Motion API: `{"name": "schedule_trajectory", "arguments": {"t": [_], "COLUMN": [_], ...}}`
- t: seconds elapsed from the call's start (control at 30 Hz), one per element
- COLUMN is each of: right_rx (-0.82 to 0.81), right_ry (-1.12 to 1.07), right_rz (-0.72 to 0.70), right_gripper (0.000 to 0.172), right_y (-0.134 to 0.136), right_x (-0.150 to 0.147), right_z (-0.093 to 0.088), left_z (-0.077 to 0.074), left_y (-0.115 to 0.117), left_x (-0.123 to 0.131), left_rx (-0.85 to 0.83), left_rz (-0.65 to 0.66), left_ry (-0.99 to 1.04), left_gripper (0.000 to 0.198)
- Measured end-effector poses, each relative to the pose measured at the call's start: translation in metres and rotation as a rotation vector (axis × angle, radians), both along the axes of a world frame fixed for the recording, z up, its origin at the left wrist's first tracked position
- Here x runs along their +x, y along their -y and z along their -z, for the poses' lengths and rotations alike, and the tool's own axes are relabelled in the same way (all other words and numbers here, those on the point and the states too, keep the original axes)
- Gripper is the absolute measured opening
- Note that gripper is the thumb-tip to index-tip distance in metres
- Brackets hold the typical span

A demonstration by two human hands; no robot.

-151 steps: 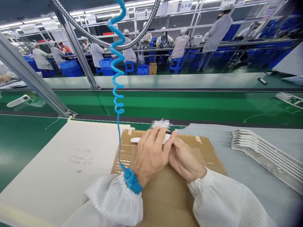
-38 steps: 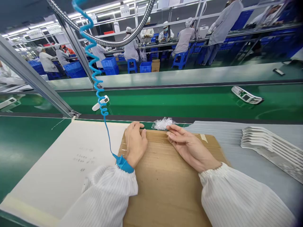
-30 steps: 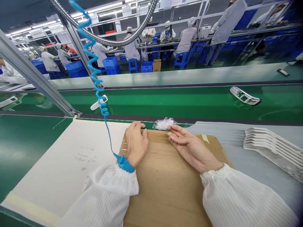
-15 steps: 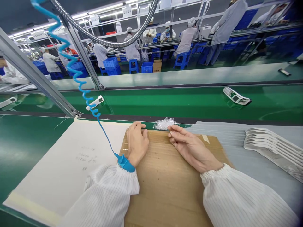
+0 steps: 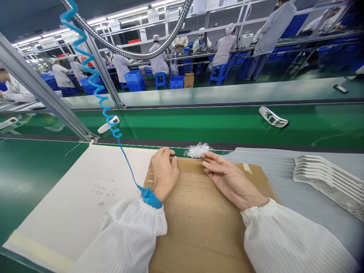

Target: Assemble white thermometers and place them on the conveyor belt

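Note:
My left hand (image 5: 164,171) rests palm down on the far left part of a brown cardboard sheet (image 5: 199,220), fingers loosely curled, holding nothing. A blue wrist strap (image 5: 149,196) with a coiled blue cord (image 5: 93,83) is on that wrist. My right hand (image 5: 227,178) lies flat on the cardboard with fingers stretched out, its tips beside a small heap of clear plastic bags (image 5: 196,150). Both hands are empty.
A white paper sheet (image 5: 74,197) lies left of the cardboard. White plastic shells (image 5: 327,174) are stacked on grey foam at the right. The green conveyor (image 5: 199,125) carries a white device (image 5: 108,125) and an open shell (image 5: 273,118). Several workers sit at far benches.
The white device held in both hands five seconds ago is gone from them. Over the last second the hands stay still; the parts on the conveyor drift left and the cord swings.

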State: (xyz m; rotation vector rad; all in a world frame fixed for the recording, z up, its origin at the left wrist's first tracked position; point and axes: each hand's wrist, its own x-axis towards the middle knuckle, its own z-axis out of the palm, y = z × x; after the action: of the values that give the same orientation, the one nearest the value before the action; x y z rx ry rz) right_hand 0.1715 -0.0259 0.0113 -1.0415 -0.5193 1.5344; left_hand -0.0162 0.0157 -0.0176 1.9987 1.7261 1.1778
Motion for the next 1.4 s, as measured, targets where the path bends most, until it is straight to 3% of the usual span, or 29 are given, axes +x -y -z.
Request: {"name": "schedule_trajectory", "arguments": {"t": [1.27, 1.4], "right_rx": [0.0, -0.01], "right_ry": [-0.022, -0.022], "right_rz": [-0.017, -0.016], "right_gripper": [0.03, 0.03], "right_y": [0.0005, 0.0009], "right_x": [-0.0003, -0.0005], "right_z": [-0.001, -0.0018], "left_z": [-0.003, -0.0044], "left_y": [0.0014, 0.001], "left_x": [0.0001, 0.0], "left_rx": [0.041, 0.053], "left_rz": [0.033, 0.043], "left_ry": [0.041, 0.086], "left_gripper": [0.018, 0.025]}}
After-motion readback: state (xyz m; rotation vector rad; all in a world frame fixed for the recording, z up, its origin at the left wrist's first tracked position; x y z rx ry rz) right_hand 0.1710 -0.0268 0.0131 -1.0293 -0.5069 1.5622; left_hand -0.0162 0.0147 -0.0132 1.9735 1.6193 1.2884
